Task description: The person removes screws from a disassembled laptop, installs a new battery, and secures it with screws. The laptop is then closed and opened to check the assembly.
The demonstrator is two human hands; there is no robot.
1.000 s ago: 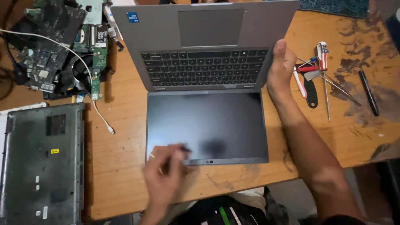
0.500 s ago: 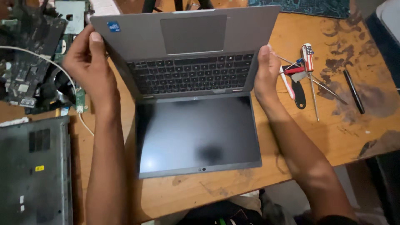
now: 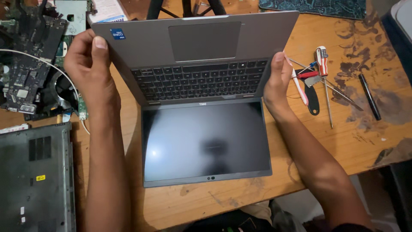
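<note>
Centre of frame, on the wooden desk: grey laptop lies screen-down-flat, lid on the desk, keyboard half tilted up. Left hand grips the upper-left corner of the base, fingers wrapped behind, thumb on top. Right hand clamps the right edge likewise. Looks like mid-fold or repositioning of the base. Next move needs even two-sided support, hinge not twisted. Screwdrivers right, circuit boards upper left.

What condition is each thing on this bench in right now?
Laptop: open, screen flat on the table, keyboard half lifted.
Screen: dark.
Left hand: gripping the keyboard half's left edge.
Right hand: gripping its right edge.
Circuit boards: bare, lying loose.
Screwdrivers: lying on the table.
</note>
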